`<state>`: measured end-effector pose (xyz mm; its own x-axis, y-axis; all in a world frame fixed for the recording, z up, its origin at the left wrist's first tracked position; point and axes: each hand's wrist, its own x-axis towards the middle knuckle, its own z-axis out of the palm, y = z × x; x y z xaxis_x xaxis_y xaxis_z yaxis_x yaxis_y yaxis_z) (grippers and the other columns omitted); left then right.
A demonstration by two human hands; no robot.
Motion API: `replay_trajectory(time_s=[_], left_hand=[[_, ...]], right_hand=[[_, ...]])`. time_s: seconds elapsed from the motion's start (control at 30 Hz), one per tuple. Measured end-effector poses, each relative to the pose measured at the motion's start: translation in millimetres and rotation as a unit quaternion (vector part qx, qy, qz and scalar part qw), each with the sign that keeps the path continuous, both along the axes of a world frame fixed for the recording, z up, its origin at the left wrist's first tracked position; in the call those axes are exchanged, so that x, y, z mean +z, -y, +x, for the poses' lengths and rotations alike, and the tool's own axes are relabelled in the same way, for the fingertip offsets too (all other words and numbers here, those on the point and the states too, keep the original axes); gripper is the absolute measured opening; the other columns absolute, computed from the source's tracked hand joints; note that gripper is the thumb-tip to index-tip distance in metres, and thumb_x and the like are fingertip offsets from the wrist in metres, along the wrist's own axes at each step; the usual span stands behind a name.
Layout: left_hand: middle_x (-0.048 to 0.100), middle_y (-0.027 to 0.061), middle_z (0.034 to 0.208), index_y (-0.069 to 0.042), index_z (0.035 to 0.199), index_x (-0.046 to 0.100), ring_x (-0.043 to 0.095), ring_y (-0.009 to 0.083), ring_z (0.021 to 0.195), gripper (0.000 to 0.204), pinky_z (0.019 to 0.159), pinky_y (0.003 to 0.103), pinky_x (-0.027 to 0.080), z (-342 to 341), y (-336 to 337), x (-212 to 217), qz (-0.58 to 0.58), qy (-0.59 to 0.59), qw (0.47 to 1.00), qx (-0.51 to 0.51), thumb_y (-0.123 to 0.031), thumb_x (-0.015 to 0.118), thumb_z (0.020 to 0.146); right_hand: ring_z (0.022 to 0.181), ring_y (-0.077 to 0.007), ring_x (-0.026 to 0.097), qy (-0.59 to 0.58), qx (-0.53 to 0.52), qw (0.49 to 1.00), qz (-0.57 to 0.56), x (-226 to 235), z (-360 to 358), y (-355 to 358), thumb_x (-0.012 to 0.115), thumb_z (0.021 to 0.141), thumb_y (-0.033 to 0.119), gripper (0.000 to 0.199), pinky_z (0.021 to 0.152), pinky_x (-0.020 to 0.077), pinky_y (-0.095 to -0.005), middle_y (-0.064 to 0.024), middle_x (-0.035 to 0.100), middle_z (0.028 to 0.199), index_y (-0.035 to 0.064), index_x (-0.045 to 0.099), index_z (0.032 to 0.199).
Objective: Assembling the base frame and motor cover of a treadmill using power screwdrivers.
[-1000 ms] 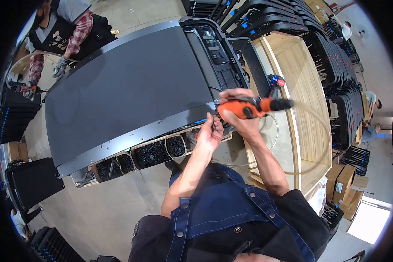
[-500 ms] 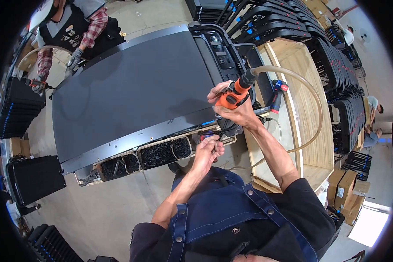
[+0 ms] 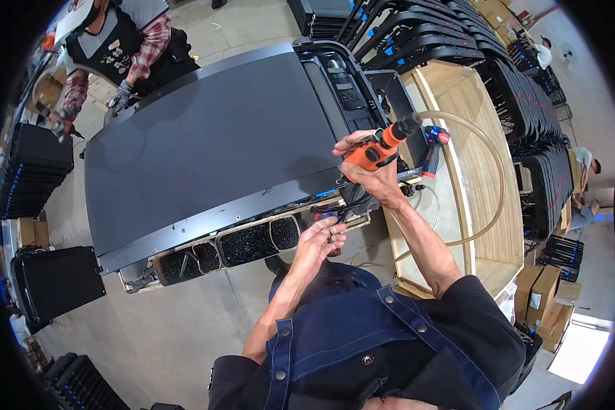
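Observation:
My right hand (image 3: 376, 179) grips an orange pneumatic screwdriver (image 3: 378, 147), raised over the near right corner of a large dark grey panel (image 3: 212, 150). A clear hose (image 3: 488, 178) loops away from the tool. My left hand (image 3: 319, 240) is below it, fingers curled around small dark screws, just in front of a wooden tray (image 3: 239, 239) whose compartments hold dark screws. Whether the tool's tip touches the panel is hidden by my hand.
A person in a plaid shirt, apron and gloves (image 3: 119, 48) works at the panel's far left corner. A wooden bench (image 3: 478, 157) stands to the right, with a blue-and-red tool (image 3: 432, 147) on it. Stacks of black parts (image 3: 31, 171) line the left side and stacks (image 3: 526, 102) the right.
My right hand tipped the screwdriver from level to pointing up and right, lifting it off the panel's edge. My left hand dropped from the panel edge to the screw tray.

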<state>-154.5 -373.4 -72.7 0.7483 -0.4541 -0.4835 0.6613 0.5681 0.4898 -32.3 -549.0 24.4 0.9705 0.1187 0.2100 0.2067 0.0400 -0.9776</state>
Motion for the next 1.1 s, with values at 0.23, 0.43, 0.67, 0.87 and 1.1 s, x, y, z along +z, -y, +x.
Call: replay_trajectory(time_s=[0.23, 0.43, 0.67, 0.87, 1.1], left_hand=[[0.069, 0.0132, 0.104, -0.001, 0.121, 0.055, 0.067, 0.0150, 0.081, 0.029, 0.072, 0.027, 0.057, 3.4, -2.8, -2.8, 0.028, 0.047, 0.998, -0.004, -0.023, 0.058, 0.103], [0.063, 0.0028, 0.091, 0.002, 0.122, 0.061, 0.059, 0.0095, 0.073, 0.037, 0.064, 0.023, 0.049, 0.2, -14.6, 7.4, 0.104, 0.096, 0.990, 0.020, -0.029, 0.061, 0.102], [0.058, 0.0015, 0.085, -0.004, 0.135, 0.057, 0.050, 0.0100, 0.071, 0.040, 0.063, 0.024, 0.042, -16.7, -41.6, 15.3, 0.124, 0.125, 0.983, 0.052, -0.029, 0.058, 0.103], [0.063, 0.0057, 0.086, -0.009, 0.113, 0.060, 0.053, 0.0112, 0.067, 0.019, 0.059, 0.025, 0.042, -28.5, -57.4, 4.8, 0.045, 0.114, 0.986, 0.114, -0.020, 0.066, 0.099], [0.065, 0.0055, 0.086, -0.005, 0.110, 0.062, 0.055, 0.0080, 0.070, 0.017, 0.062, 0.023, 0.044, -23.2, -92.9, 5.4, 0.109, 0.130, 0.981, 0.095, -0.016, 0.067, 0.098]], right_hand=[[0.103, -0.0177, 0.066, 0.009, 0.013, 1.000, -0.012, -3.6, -2.9, 9.3, 0.074, 0.078, -0.005, 0.040, 0.091, 0.0540, -0.0331, -0.0112, 0.069, 0.113, 0.0035, 0.060, 0.115], [0.102, -0.0197, 0.069, -0.024, 0.015, 0.999, 0.023, 13.1, -11.2, 10.5, 0.072, 0.079, -0.003, 0.041, 0.088, 0.0573, -0.0337, -0.0116, 0.068, 0.114, 0.0010, 0.061, 0.119], [0.100, -0.0278, 0.068, -0.046, 0.015, 0.952, 0.303, 22.8, -58.8, 6.8, 0.069, 0.080, 0.003, 0.049, 0.098, 0.0533, -0.0499, -0.0164, 0.064, 0.117, 0.0059, 0.052, 0.126], [0.097, -0.0250, 0.067, -0.099, -0.011, 0.932, 0.348, 4.1, -71.2, -15.5, 0.071, 0.080, 0.011, 0.051, 0.100, 0.0518, -0.0525, -0.0128, 0.062, 0.115, 0.0059, 0.051, 0.126], [0.101, -0.0249, 0.066, -0.131, -0.069, 0.910, 0.388, -15.7, -81.3, -43.8, 0.071, 0.082, 0.009, 0.050, 0.101, 0.0521, -0.0523, -0.0122, 0.060, 0.119, 0.0066, 0.049, 0.128]])
